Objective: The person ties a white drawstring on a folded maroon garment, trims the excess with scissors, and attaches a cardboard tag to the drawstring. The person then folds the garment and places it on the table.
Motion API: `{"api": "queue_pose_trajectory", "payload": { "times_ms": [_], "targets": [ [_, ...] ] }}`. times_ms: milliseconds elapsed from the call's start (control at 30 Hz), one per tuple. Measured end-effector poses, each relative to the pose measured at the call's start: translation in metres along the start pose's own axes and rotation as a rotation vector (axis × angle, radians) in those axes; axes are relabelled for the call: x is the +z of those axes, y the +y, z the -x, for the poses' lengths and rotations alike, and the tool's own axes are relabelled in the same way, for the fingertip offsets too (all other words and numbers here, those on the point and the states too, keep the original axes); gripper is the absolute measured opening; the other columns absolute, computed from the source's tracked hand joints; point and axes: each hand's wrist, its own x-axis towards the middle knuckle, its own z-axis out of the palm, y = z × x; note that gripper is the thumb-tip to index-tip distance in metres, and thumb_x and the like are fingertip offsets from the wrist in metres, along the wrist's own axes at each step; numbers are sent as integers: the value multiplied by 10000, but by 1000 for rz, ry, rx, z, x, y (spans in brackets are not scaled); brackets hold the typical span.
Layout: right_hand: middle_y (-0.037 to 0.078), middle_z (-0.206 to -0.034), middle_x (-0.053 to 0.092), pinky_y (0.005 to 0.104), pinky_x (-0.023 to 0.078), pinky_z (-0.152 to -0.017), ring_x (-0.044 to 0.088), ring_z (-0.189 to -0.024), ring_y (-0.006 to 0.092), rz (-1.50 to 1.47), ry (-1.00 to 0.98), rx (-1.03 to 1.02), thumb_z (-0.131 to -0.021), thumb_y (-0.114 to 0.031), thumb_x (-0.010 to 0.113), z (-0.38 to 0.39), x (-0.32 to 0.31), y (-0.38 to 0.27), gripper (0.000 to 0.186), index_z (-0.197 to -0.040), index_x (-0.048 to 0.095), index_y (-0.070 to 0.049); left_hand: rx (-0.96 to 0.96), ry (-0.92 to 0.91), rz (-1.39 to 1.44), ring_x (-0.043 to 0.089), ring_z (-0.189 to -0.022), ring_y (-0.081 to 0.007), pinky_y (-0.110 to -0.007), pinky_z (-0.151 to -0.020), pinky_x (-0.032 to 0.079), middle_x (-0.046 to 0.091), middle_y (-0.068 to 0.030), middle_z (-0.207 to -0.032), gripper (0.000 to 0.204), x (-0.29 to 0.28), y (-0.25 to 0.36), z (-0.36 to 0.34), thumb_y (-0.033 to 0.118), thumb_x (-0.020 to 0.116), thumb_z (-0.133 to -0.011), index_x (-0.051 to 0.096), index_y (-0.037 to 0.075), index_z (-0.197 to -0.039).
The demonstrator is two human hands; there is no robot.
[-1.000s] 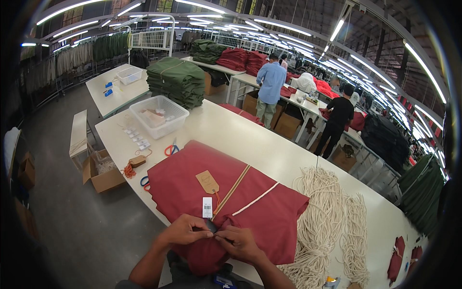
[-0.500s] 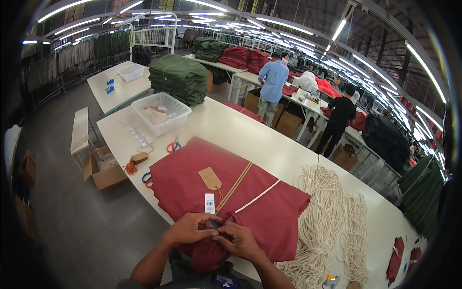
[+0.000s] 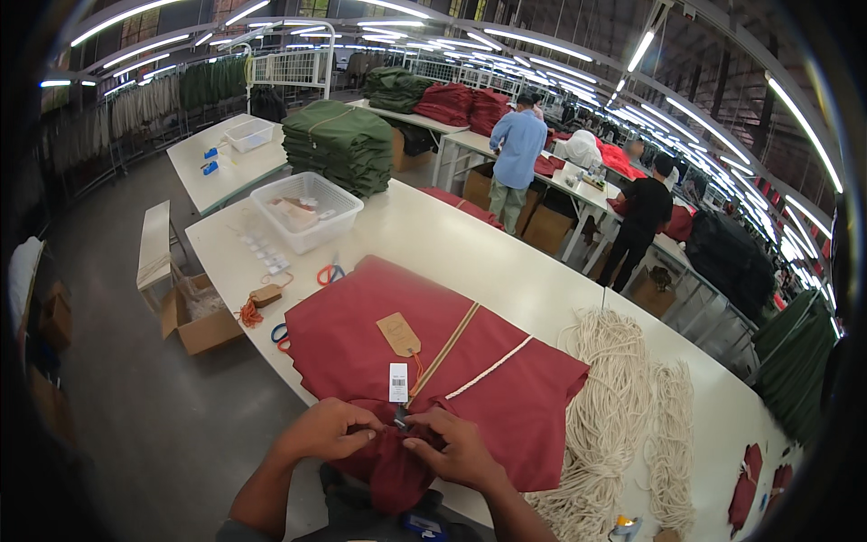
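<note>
A pile of folded dark red fabric [image 3: 397, 307] lies on the white table in front of me, with a tan striped strap and a cream cord [image 3: 489, 367] across its top. A brown hang tag [image 3: 398, 335] on an orange string and a white barcode label [image 3: 398, 382] rest on it. At the near edge, my left hand [image 3: 332, 432] pinches a gathered part of the fabric between thumb and fingers. My right hand [image 3: 452, 444] grips the same bunched cloth from the other side. Between the fingertips shows a small dark grey piece [image 3: 401, 416], its kind unclear.
Bundles of cream cord [image 3: 607, 397] lie right of the fabric. Beyond it are orange-handled scissors [image 3: 330, 274], a white plastic basket [image 3: 307, 212] and a green fabric stack [image 3: 339, 149]. An orange tassel [image 3: 251, 313] lies left. Two people stand at farther tables.
My hands have moved slightly apart, the left one drawing back to the left. More of the dark grey piece shows between them. The view has shifted a little.
</note>
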Motion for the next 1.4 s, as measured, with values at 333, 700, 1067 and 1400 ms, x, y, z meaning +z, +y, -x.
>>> {"api": "queue_pose_trajectory", "payload": {
  "times_ms": [333, 700, 1067, 1400],
  "targets": [
    [75, -1000, 665, 411, 527, -840, 631, -1005, 283, 294, -242, -127, -924, -285, 740, -5, -50, 33, 209, -998, 740, -90, -50, 221, -246, 721, -714, -255, -346, -655, 565, 759, -96, -856, 159, -25, 13, 36, 116, 708, -815, 789, 88, -949],
    [103, -982, 663, 419, 510, -891, 637, -1017, 303, 174, -324, -124, -952, -235, 694, -14, -15, -7, 184, -1048, 714, -79, 46, 313, -327, 714, -725, -262, -360, -653, 563, 742, -79, -810, 137, -19, 29, 37, 80, 711, -818, 792, 94, -927],
    [100, -901, 654, 419, 520, -706, 655, -837, 312, 219, -268, -176, -939, -251, 714, -15, -12, 3, 169, -963, 679, -87, -84, 291, -218, 709, -697, -260, -344, -648, 555, 750, -92, -832, 144, -23, 14, 51, 99, 719, -840, 794, 99, -962],
    [97, -884, 680, 430, 512, -694, 665, -821, 323, 253, -311, -171, -945, -282, 705, -26, 1, -12, 196, -934, 684, -88, -84, 233, -201, 712, -699, -268, -359, -645, 555, 750, -98, -832, 139, -20, 5, 49, 108, 710, -846, 788, 96, -960]
  ]
}}
